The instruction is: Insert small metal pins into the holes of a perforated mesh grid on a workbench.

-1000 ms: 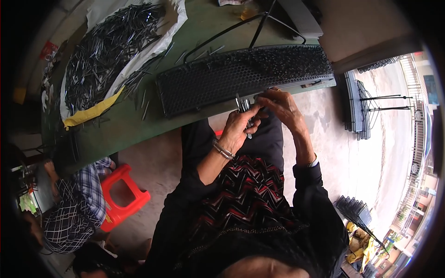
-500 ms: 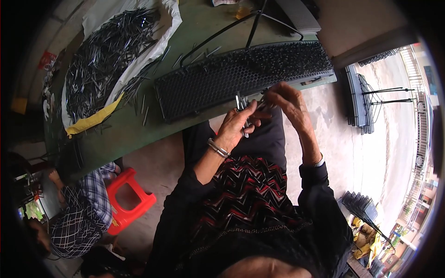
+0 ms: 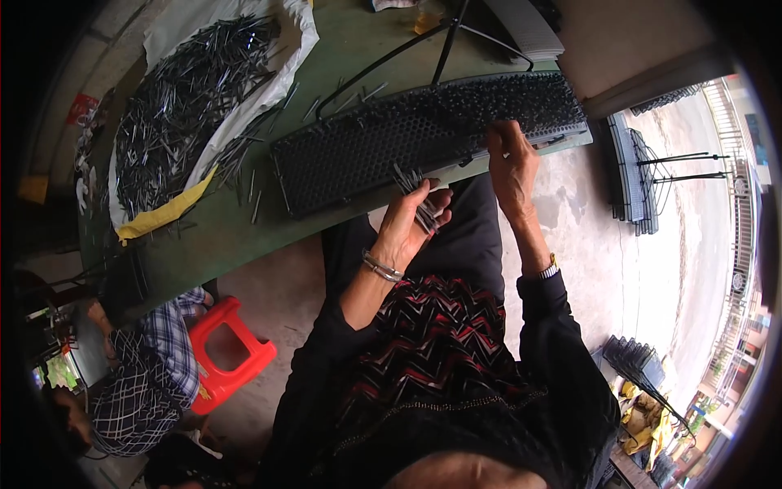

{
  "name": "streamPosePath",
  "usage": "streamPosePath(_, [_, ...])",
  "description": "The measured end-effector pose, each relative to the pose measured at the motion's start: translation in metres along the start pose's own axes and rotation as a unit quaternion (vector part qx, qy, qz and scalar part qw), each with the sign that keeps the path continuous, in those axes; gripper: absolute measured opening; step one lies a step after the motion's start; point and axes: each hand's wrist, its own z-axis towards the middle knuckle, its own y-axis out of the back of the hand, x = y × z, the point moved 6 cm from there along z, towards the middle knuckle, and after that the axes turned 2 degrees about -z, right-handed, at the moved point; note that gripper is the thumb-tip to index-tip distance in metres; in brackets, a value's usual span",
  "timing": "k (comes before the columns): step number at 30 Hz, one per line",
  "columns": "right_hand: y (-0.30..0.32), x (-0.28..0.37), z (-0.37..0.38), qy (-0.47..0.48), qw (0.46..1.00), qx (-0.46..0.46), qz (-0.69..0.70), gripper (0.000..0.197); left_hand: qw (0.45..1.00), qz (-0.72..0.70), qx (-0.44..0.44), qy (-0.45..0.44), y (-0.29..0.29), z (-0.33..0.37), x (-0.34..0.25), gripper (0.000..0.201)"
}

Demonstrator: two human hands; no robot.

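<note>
A bunch of thin dark metal rods [image 3: 405, 177] lies in my left hand [image 3: 401, 224], with the fingers curled round it just off the table's near edge. My right hand [image 3: 515, 175] is pinched over the near side of a long black perforated rack [image 3: 342, 163]. Whatever its fingertips hold, if anything, is too small to make out. Small rod ends [image 3: 505, 98] fill the rack's far and right-hand holes; its left and near holes show bare mesh. Black bars rise from the rack's back.
On the green table [image 3: 179, 261], an opened white sack [image 3: 305, 41] holds a heap of similar rods, with several loose beside it. A red stool [image 3: 252, 359] and a person in a checked shirt [image 3: 134, 399] are at lower left. More black racks [image 3: 627, 179] stand at right.
My right hand has moved away from my left, up and over the rack. My left hand has turned slightly, and the rods now fan out toward the rack.
</note>
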Motion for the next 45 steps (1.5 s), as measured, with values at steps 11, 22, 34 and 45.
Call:
streamPosePath(11, [0.006,0.004,0.010,0.028,0.996,0.064,-0.063,0.005,0.997,0.069,0.001,-0.037,0.001,-0.018,-0.010,0.028])
streamPosePath(22, [-0.016,0.009,0.009,0.092,0.976,0.088,-0.175,0.012,0.977,0.150,-0.066,-0.139,0.010,-0.049,-0.036,0.027])
streamPosePath(34, [-0.087,0.013,-0.084,-0.382,0.764,0.234,0.464,0.052,0.881,0.152,-0.243,-0.377,0.115,-0.112,-0.131,0.024])
streamPosePath(45, [-0.105,0.008,-0.086,-0.406,0.723,0.159,0.535,0.046,0.909,0.148,-0.250,-0.298,0.120,-0.108,-0.141,0.017])
